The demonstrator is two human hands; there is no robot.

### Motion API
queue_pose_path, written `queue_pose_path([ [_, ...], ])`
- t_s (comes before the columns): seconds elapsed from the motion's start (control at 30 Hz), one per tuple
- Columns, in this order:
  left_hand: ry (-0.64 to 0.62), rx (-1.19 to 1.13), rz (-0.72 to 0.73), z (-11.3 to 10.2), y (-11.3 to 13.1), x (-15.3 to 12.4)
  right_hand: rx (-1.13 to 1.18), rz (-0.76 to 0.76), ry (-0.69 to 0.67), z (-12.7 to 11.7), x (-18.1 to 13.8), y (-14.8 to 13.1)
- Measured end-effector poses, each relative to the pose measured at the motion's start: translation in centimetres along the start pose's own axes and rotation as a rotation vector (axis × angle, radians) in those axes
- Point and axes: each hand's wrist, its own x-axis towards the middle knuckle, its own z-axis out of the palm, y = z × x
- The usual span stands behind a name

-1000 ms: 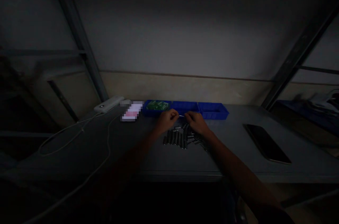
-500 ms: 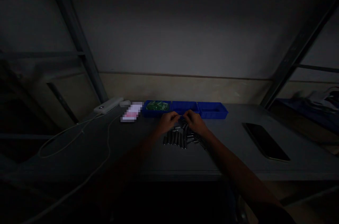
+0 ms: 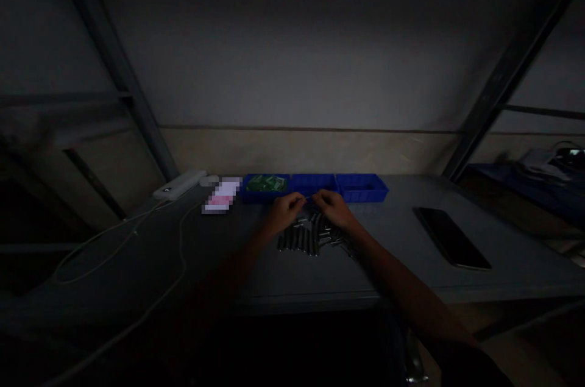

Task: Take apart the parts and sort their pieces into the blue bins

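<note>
The scene is dim. My left hand (image 3: 284, 211) and my right hand (image 3: 333, 207) are close together above a pile of several small dark metal cylinders (image 3: 305, 237) on a grey table (image 3: 283, 277). Both hands have their fingers pinched, and a thin pale piece (image 3: 307, 198) spans between the fingertips; I cannot make out what it is. Just behind the hands stands a row of blue bins (image 3: 361, 189); the left bin holds green parts (image 3: 265, 183).
A dark phone (image 3: 450, 236) lies flat on the table to the right. At the back left are a white power bank (image 3: 179, 184), a blurred pink-white item (image 3: 222, 196) and white cables (image 3: 137, 231). Metal frame posts rise on both sides.
My hands have stayed close together over the cylinder pile, with the fingertips meeting and parting slightly. The view has shifted a little to the right.
</note>
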Motion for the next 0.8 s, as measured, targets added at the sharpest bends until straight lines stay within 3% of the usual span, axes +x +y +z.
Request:
queue_pose_path([
  [0.17,-0.004,0.087,0.074,-0.2,1.2,-0.3,-0.021,-0.01,-0.002,-0.3,0.0,-0.2],
  [0.67,0.126,0.103,0.039,0.0,1.2,-0.2,-0.074,-0.061,-0.006,-0.9,0.1,-0.7],
  [0.8,0.05,0.231,-0.05,0.5,0.4,0.1,-0.189,-0.054,0.149,-2.1,0.6,0.0],
])
